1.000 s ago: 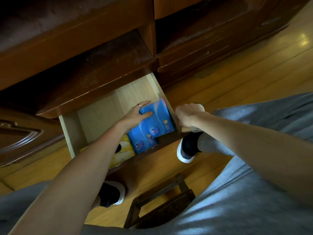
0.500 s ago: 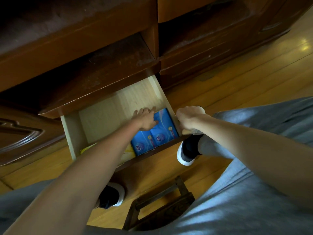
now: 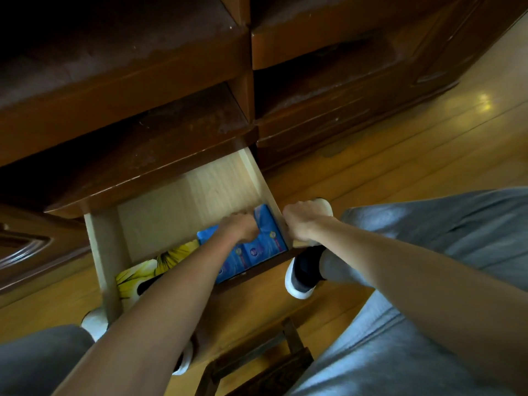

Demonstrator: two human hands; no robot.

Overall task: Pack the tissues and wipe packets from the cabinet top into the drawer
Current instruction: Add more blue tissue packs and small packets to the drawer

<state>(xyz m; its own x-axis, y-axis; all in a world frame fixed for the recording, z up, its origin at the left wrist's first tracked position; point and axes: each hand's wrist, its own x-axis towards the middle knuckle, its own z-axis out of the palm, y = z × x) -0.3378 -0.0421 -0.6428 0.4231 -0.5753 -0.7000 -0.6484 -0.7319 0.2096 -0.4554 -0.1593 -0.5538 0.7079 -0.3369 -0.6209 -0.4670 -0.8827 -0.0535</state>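
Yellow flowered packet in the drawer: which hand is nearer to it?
Left. The left hand rests on the blue packets beside the yellow flowered packet; the right hand grips the drawer wall beyond them.

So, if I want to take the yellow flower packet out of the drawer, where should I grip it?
Probably by its long upper edge, coming from above. The yellow packet lies flat in the drawer, at the front on the person's left, beside the blue packets. The left arm crosses its middle and the drawer front hides its near edge, so the open top is the free side.
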